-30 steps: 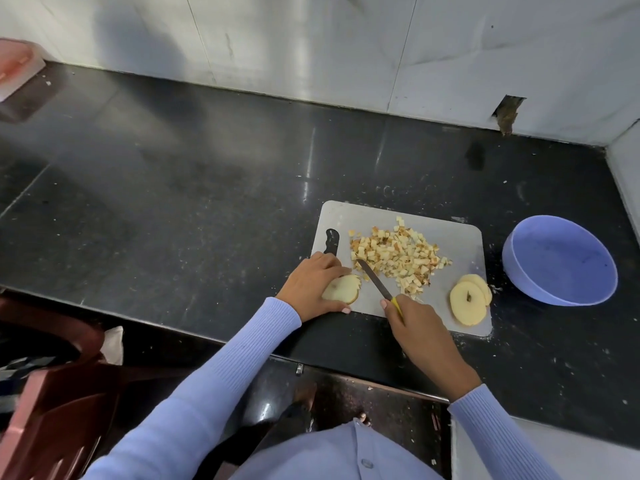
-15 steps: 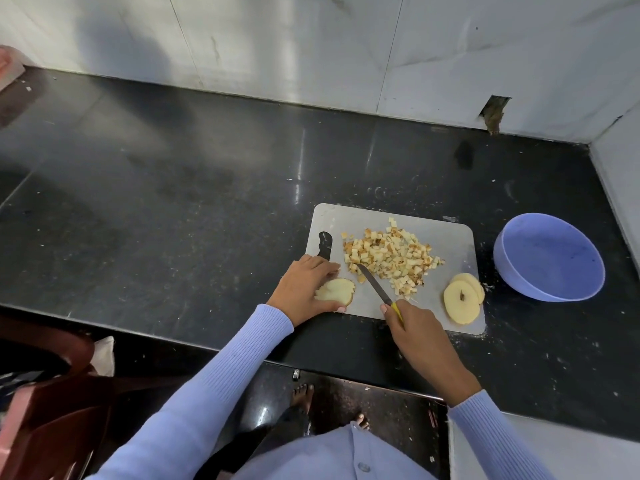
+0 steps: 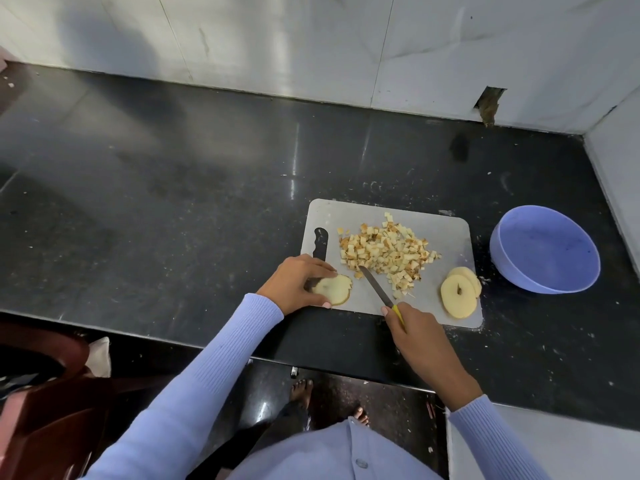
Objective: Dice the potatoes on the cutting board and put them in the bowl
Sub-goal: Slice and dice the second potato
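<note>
A: Yellow handle first: the right hand [image 3: 420,336] is wrapped round the knife [image 3: 378,287], blade angled up and away from it toward the pile. How should the next cut go?

B: The left hand [image 3: 297,285] pins a potato slice [image 3: 334,288] at the board's near corner, fingers curled over it and thumb at its near edge. I'd tuck those fingertips back so the knuckles guide the blade, then cut strips before turning them for cubes.

A: And the rest?

B: Just beyond the knife tip lies the heap of diced potato [image 3: 388,252], mid cutting board [image 3: 446,237]. To the right of the right hand, more round slices [image 3: 459,296] wait, overlapping. Keep the heap clear of the blade.

A: The bowl?

B: Lilac bowl [image 3: 545,249], farther right on the table [image 3: 173,202], nothing in it that I can see; I judge the dicing about half done.
</note>
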Demonstrator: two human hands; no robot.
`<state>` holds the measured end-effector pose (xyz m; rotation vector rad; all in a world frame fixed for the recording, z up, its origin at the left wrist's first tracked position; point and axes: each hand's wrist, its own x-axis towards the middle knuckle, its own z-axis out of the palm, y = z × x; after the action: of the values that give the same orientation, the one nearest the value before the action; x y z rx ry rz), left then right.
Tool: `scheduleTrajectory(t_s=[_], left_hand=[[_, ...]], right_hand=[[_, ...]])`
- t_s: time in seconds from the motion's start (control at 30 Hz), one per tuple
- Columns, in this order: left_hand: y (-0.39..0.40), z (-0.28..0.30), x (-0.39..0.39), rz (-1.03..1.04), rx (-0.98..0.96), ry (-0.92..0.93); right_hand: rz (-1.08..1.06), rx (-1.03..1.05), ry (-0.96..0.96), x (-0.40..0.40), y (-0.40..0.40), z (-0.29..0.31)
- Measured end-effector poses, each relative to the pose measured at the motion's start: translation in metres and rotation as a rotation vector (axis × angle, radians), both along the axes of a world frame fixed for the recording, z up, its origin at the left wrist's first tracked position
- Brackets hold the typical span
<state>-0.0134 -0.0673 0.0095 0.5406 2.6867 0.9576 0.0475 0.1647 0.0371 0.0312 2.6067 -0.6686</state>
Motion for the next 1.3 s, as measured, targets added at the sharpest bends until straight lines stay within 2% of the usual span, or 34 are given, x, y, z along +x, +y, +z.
scheduleTrajectory(t_s=[0.2,0.37,0.47,0.67,0.97,1.3], left_hand=[[0.003,-0.013,0.008,0.018,0.073,0.061],[0.017,-0.022,0.029,0.109,0.017,0.269],[0.026,-0.025,0.038,0.221,-0.024,0.333],[0.044,-0.022,0.044,0.383,-0.081,0.335],[0.049,-0.02,0.044,0.384,-0.051,0.344],[0.058,-0.014,0.044,0.385,-0.157,0.387]], right_hand=[[0.013,-0.006,0.006,-0.002,-0.003,0.001],[0.027,-0.005,0.001,-0.002,-0.005,0.002],[0.037,-0.017,0.005,-0.002,-0.007,0.003],[0.103,0.003,0.029,-0.003,-0.016,0.003],[0.152,0.051,0.062,-0.007,-0.031,-0.004],[0.156,0.114,0.042,-0.006,-0.043,-0.008]])
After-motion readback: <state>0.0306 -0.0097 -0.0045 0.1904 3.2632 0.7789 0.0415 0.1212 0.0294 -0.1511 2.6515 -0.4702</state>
